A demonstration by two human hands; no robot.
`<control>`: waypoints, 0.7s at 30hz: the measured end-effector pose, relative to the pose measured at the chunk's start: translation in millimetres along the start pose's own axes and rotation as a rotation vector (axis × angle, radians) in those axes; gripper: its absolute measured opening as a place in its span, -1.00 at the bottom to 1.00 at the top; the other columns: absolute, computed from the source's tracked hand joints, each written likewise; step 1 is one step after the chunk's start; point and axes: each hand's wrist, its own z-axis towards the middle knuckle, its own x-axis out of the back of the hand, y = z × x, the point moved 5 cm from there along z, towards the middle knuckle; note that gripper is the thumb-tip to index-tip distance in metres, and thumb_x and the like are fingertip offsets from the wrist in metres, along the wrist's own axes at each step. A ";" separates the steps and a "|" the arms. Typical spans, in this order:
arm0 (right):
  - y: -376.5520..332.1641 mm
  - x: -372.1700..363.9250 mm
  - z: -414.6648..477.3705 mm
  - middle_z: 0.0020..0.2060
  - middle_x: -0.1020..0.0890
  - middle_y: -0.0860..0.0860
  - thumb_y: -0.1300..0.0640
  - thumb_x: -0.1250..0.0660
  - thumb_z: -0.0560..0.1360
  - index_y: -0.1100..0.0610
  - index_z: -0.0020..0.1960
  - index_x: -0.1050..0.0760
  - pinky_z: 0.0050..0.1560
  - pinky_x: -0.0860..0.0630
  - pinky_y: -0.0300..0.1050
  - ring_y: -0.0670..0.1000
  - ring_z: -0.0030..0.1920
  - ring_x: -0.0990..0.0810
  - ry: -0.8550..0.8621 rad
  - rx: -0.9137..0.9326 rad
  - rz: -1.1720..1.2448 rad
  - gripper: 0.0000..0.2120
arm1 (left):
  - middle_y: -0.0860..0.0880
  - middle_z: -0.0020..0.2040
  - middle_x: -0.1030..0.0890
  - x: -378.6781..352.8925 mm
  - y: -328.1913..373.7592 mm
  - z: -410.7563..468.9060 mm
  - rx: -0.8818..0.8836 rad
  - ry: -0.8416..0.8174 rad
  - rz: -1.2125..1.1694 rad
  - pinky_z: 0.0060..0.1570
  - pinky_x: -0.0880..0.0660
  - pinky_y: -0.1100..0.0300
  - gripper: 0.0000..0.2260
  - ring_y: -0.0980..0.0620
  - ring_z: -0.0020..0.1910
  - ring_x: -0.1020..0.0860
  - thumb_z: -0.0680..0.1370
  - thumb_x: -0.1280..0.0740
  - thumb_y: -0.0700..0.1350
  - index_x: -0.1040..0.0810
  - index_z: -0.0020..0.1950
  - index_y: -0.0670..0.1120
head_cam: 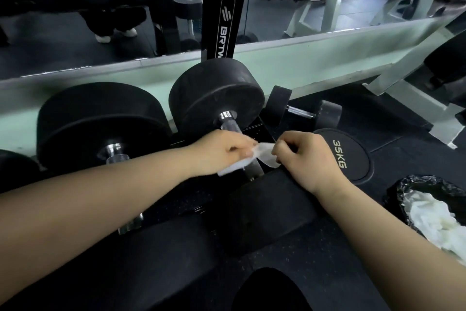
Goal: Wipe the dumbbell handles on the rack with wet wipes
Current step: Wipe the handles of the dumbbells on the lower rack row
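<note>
Head view, left fingers: curled inward, pinching one end of a crumpled white wet wipe.
Right fingers: curled too, pinching the other end of the same wipe, knuckles up.
Left hand: over the near half of a knurled chrome dumbbell handle, forearm reaching in from the lower left.
Right hand: just right of that handle, close to the left hand but apart from it, forearm coming from the lower right.
Wipe: spread between the two hands, lying across the handle, a loose flap hanging below the left palm.
Handle: tilted, running from under the hands up to a thick black round dumbbell head; upper stretch bare and shiny.
Near head: big black rubber cylinder below the hands, at the handle's lower end.
Rack: low black frame under the handle, black upright post with white lettering behind.
Neighbour on the left: larger black dumbbell with its own chrome handle, untouched, partly hidden by the left forearm.
Right of the hands: black round plate marked 35KG, partly behind the right wrist.
Further back: small black dumbbell on the dark rubber floor.
Lower right: bin with a black plastic liner holding crumpled white wipes.
Background: wall mirror above a pale green wall base.
</note>
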 end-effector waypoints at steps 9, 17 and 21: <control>-31.4 -4.0 0.4 -0.16 -0.61 0.02 0.04 -0.26 0.47 0.14 -0.05 -0.52 -0.07 -0.41 -0.15 0.04 -0.06 -0.57 -0.128 0.030 0.031 -0.82 | 0.09 -0.24 -0.68 78.7 9.9 -111.2 0.265 0.497 -0.612 -0.20 -0.53 0.39 -0.77 0.21 -0.22 -0.61 0.56 -0.19 -0.16 -0.62 -0.14 0.02; -138.6 -82.4 -29.8 0.02 -0.54 -0.15 0.00 -0.27 0.28 -0.09 0.05 -0.40 0.24 -0.36 -0.11 -0.12 0.10 -0.49 -1.057 0.064 0.680 -0.67 | 0.05 -0.24 -0.70 74.6 3.0 -183.9 0.340 0.857 -1.046 -0.35 -0.53 0.37 -0.75 0.18 -0.26 -0.65 0.59 -0.11 -0.18 -0.59 -0.07 -0.07; -149.0 -109.5 -36.8 0.24 -0.50 0.10 0.10 -0.48 0.27 0.03 0.18 -0.37 0.28 -0.37 -0.04 0.02 0.22 -0.48 -1.162 0.102 0.782 -0.47 | 0.10 -0.42 -0.65 76.6 -2.7 -204.8 0.392 1.071 -0.959 -0.46 -0.49 0.42 -0.72 0.24 -0.44 -0.59 0.59 -0.15 -0.21 -0.57 -0.23 -0.04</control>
